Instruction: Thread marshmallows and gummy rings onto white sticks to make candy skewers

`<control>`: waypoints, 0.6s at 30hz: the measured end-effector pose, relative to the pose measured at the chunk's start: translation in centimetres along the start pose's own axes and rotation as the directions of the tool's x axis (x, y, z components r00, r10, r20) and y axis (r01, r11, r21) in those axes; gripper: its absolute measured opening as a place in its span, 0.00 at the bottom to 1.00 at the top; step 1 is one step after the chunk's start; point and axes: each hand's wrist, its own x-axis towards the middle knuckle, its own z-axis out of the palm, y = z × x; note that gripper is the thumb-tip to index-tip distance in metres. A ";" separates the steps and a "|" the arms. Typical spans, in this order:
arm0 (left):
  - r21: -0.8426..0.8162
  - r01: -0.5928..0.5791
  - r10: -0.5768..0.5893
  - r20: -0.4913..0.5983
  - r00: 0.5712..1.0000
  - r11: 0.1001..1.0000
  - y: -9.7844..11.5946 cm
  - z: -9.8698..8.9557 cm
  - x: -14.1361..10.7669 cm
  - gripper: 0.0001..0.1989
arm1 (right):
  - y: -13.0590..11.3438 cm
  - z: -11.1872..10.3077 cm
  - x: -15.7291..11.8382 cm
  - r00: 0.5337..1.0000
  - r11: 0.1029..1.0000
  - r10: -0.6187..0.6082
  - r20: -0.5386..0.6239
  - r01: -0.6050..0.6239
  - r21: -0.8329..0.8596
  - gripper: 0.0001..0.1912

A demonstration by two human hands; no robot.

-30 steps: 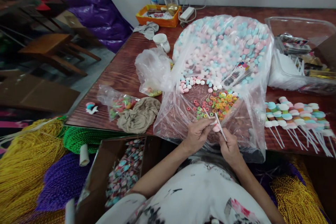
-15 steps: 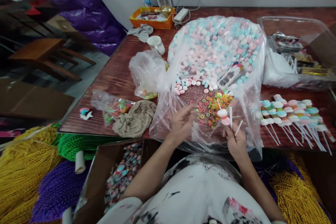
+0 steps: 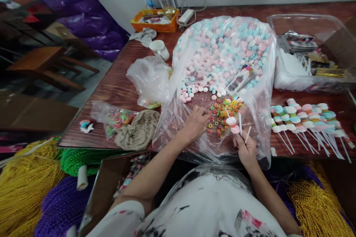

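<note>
My right hand point(image 3: 246, 150) is closed around a candy skewer point(image 3: 235, 129), which has a white and a pink marshmallow with an orange piece between them. The tip of its stick pokes out above. Two bare white sticks point(image 3: 240, 124) stick out of the same hand. At the left edge of a pile of colourful ring candies point(image 3: 224, 113), my left hand point(image 3: 197, 123) has its fingers bent together and down. Whatever is between those fingertips is hidden. The rings lie on a clear plastic bag point(image 3: 178, 133) in front of many pastel marshmallows point(image 3: 217, 52).
Finished-looking marshmallow skewers point(image 3: 306, 118) lie in a row on the right. Behind them is a clear plastic bin point(image 3: 311, 83) with sticks and packets. To the left are a mug point(image 3: 160, 49), a crumpled cloth point(image 3: 137, 129) and candy bags point(image 3: 150, 81). Printed cards point(image 3: 241, 78) rest on the marshmallows.
My left hand has moved a little forward and right to the edge of the ring candies, and its fingers have bent down. My right hand still holds the skewer and sticks.
</note>
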 end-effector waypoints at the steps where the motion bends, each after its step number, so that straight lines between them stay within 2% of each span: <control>1: 0.009 -0.006 0.006 0.001 1.000 1.000 0.1 0.1 -0.3 0.12 | 0.0 0.0 0.0 1.000 0.999 -0.011 0.007 0.011 -0.031 0.17; 6: 0.086 -0.034 0.033 0.008 0.999 0.996 0.4 0.6 -1.1 0.20 | -0.1 0.1 -0.1 0.998 0.994 -0.058 0.028 0.060 -0.089 0.17; 9: 0.064 -0.046 0.047 -0.009 0.999 0.997 0.3 0.7 -1.3 0.21 | 0.1 0.1 -0.1 0.998 0.994 -0.062 0.027 0.064 -0.086 0.17; 11: 0.007 -0.053 0.054 -0.074 0.996 0.999 0.0 0.6 -1.3 0.19 | 0.3 0.1 -0.2 0.998 0.994 -0.066 0.019 0.067 -0.083 0.16; 13: -0.087 -0.040 0.024 -0.177 0.984 0.995 -0.2 0.5 -0.9 0.16 | 0.5 0.2 -0.2 0.997 0.994 -0.069 0.018 0.070 -0.080 0.16; 15: -0.186 -0.031 -0.012 -0.229 0.973 0.982 -0.2 0.4 -0.2 0.13 | 0.7 0.2 -0.3 0.997 0.993 -0.071 0.026 0.073 -0.087 0.14; 16: -0.212 -0.033 -0.013 -0.215 0.977 0.977 -0.1 0.4 0.3 0.12 | 0.7 0.2 -0.3 0.997 0.993 -0.073 0.030 0.075 -0.095 0.13; 18: -0.206 -0.055 0.037 -0.095 0.995 0.977 0.1 0.5 1.4 0.12 | 0.7 0.2 -0.3 0.996 0.990 -0.079 0.031 0.083 -0.112 0.12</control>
